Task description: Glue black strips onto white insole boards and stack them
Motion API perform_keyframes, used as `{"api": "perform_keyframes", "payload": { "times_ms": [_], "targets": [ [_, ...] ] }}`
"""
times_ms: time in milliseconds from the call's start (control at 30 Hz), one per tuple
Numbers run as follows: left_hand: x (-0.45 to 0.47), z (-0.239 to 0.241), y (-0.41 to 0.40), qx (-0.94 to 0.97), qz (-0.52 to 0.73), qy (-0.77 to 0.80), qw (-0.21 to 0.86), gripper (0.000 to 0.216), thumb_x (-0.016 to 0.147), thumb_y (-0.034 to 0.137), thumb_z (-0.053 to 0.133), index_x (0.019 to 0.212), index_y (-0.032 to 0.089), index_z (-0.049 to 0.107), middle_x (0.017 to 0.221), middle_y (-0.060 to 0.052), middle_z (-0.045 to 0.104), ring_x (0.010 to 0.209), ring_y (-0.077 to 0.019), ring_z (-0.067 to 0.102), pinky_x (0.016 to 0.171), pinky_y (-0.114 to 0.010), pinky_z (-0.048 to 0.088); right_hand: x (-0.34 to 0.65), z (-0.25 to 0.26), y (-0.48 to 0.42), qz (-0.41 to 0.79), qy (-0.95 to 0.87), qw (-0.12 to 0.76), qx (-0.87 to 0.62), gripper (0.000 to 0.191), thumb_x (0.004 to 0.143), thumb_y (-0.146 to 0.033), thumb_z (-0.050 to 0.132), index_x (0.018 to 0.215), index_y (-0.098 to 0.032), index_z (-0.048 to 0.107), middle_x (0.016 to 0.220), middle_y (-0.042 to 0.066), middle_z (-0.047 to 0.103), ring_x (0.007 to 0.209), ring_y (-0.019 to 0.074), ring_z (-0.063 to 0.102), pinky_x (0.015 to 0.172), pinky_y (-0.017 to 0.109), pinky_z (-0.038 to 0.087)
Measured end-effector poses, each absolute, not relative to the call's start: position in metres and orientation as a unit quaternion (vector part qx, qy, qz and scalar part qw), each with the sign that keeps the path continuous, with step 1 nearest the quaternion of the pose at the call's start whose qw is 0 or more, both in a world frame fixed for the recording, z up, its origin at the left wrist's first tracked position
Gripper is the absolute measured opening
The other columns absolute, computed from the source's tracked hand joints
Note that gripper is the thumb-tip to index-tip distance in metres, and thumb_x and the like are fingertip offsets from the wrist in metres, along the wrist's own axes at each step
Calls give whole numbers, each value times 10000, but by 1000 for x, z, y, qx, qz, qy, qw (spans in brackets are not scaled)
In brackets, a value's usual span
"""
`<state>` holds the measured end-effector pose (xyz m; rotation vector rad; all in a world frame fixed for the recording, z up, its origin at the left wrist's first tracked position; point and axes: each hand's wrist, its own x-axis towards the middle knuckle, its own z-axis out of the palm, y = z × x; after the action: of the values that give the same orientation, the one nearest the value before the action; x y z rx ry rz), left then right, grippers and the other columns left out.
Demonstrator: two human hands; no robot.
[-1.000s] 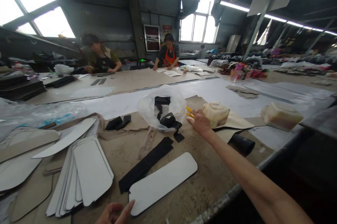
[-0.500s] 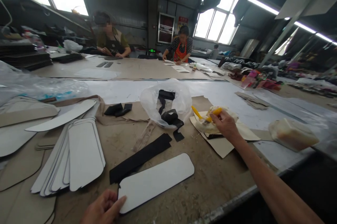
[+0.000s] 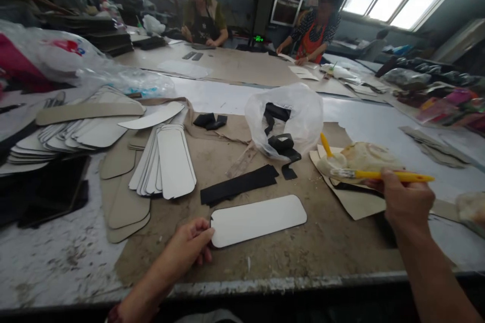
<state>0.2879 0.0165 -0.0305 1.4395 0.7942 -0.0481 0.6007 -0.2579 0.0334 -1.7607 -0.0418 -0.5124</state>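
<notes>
My left hand pinches the left end of a long white panel with rounded corners, which lies flat on the brown work sheet. In my right hand is a brush with a yellow handle, its pale bristles pointing left over a glue-crusted container. A second yellow handle stands up out of that container. Black strips lie just behind the white panel. A clear plastic bag with black strips in it sits further back.
Fanned white panels lie left of centre, with more stacked white pieces beyond. Beige sheets lie under the glue container. Two co-workers sit across the table. The table's front edge runs below my hands.
My right hand has drawn the brush up and to the right, so its bristles now show. My left hand keeps hold of the white panel. The view has turned left and down.
</notes>
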Motion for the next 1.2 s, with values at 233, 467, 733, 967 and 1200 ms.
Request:
{"api": "perform_keyframes", "payload": {
  "times_ms": [233, 467, 733, 967, 1200],
  "targets": [
    [281, -23, 17, 579, -60, 353, 732, 306, 613, 426, 619, 710, 156, 512, 502, -15, 604, 468, -125, 570, 466, -210, 414, 444, 10, -177, 145, -133, 692, -694, 286, 754, -399, 674, 882, -159, 588, 672, 5, 622, 539, 127, 613, 550, 261, 551],
    [278, -27, 17, 563, -65, 354, 744, 279, 598, 405, 619, 688, 164, 509, 523, -5, 601, 487, -135, 597, 476, -220, 448, 413, -4, -156, 143, -167, 626, -748, 335, 758, -472, 642, 833, -154, 569, 686, 7, 615, 534, 146, 626, 533, 267, 556],
    [279, -29, 16, 566, -61, 361, 738, 281, 581, 417, 611, 660, 177, 488, 486, -19, 613, 463, -132, 587, 470, -216, 452, 401, 6, -156, 114, -188, 621, -753, 265, 794, -436, 608, 817, -175, 570, 703, 11, 605, 529, 148, 620, 537, 279, 552],
    [278, -31, 15, 572, -52, 379, 725, 349, 563, 473, 631, 697, 169, 522, 527, -51, 650, 496, -141, 593, 520, -236, 480, 437, -7, -199, -34, -190, 521, -831, 224, 820, -388, 601, 886, -177, 566, 757, 18, 586, 603, 149, 616, 601, 287, 533],
    [279, -33, 15, 565, -29, 392, 725, 396, 508, 503, 688, 662, 171, 538, 534, -38, 632, 534, -174, 617, 521, -254, 503, 467, 5, -236, -205, -290, 357, -864, 146, 856, -314, 551, 867, -173, 584, 805, 40, 572, 704, 163, 585, 664, 299, 503]
  ]
}}
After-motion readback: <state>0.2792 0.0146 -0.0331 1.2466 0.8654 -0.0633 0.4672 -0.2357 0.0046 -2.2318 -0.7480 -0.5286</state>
